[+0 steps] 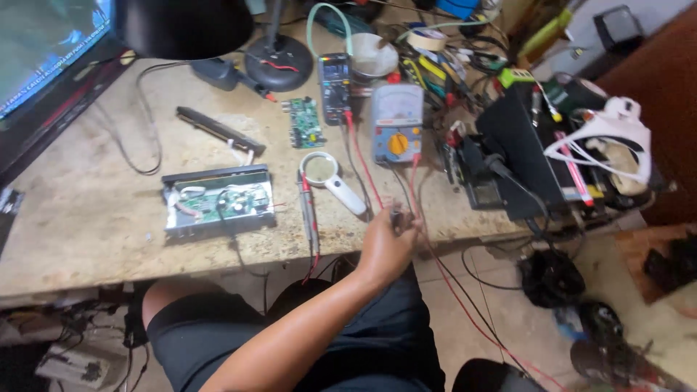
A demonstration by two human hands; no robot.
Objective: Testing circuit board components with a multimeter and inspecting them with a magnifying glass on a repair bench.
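Observation:
My left hand (387,245) reaches over the front edge of the worn workbench (87,225), its fingers closed around a dark test probe (396,215) and its red and black leads (415,190). The leads run up to a grey analog multimeter (396,122) with an orange dial. My right hand is out of sight. Left of my hand lie a white magnifying glass (328,176) and a spare pair of probes (308,207). Further left sits an opened metal case with a green circuit board (218,203).
A digital multimeter (335,86), a small green board (304,122) and a black lamp base (278,62) stand at the back. Cluttered tools and a black box (523,156) fill the right side. A screen (43,43) is at the far left. Cables hang to the tiled floor.

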